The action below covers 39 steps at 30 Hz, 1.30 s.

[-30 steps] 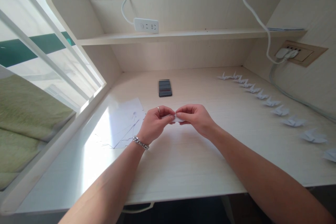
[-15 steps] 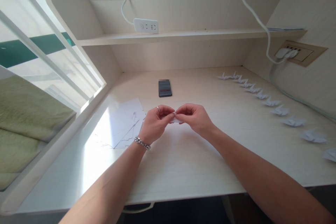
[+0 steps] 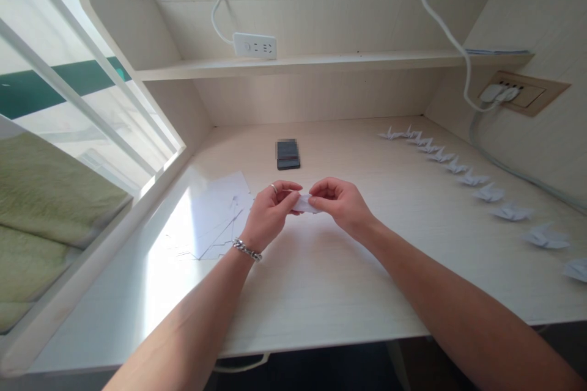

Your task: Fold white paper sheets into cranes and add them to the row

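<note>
A small piece of folded white paper (image 3: pixel 304 203) is held between my two hands above the middle of the desk. My left hand (image 3: pixel 271 206), with a ring and a chain bracelet on its wrist, pinches the paper's left end. At the other end, my right hand (image 3: pixel 340 201) pinches it between thumb and fingers. The fingertips partly cover the paper, so its full folded shape is hidden. To the left of my left hand lie white paper sheets (image 3: pixel 217 204) on the desk.
A row of several white paper cranes (image 3: pixel 488 193) runs along the desk's right side. A dark, phone-like object (image 3: pixel 288 162) lies beyond my hands. On the shelf stands a white power strip (image 3: pixel 255 46). A white cable (image 3: pixel 438 18) hangs to the wall socket (image 3: pixel 532 95).
My thumbs have moved apart, and more of the folded paper shows between them. My left hand has shifted slightly left. The things on the desk stay put.
</note>
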Tool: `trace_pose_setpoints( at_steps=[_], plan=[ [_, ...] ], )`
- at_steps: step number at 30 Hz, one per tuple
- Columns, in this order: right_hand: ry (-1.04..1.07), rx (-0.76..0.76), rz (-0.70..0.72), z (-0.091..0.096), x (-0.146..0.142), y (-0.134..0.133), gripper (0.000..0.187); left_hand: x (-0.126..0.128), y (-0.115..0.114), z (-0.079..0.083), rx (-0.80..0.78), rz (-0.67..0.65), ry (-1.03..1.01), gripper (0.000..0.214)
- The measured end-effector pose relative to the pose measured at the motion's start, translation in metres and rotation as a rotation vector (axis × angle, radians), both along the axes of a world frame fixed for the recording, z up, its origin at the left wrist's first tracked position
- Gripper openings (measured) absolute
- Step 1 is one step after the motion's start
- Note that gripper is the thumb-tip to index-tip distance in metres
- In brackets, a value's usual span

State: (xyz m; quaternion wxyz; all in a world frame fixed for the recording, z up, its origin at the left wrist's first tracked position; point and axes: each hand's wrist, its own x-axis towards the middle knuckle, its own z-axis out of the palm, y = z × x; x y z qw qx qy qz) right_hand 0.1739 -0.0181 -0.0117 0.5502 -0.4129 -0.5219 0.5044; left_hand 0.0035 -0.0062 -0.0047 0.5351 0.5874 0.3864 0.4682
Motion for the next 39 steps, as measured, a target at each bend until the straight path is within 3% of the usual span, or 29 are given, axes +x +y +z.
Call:
trace_pose_setpoints(
  at_steps=[5, 11, 22, 32, 39],
  plan=[
    [0.002, 0.016, 0.030, -0.001, 0.000, 0.001, 0.018, 0.000, 0.002, -0.003, 0.082, 0.051, 0.059, 0.022],
    [0.054, -0.102, 0.104, 0.005, 0.003, 0.000, 0.025, -0.002, 0.005, -0.006, 0.142, 0.101, 0.083, 0.019],
    [-0.173, -0.009, 0.020, -0.005, 0.004, 0.004, 0.014, 0.002, -0.001, -0.005, 0.169, 0.053, 0.170, 0.017],
    [-0.096, -0.066, 0.032, 0.005, 0.006, 0.001, 0.020, -0.002, 0.004, -0.005, 0.159, 0.095, 0.128, 0.018],
    [-0.194, 0.032, 0.068, -0.004, 0.007, 0.004, 0.015, -0.003, -0.001, -0.001, 0.140, -0.025, 0.228, 0.015]
  ],
)
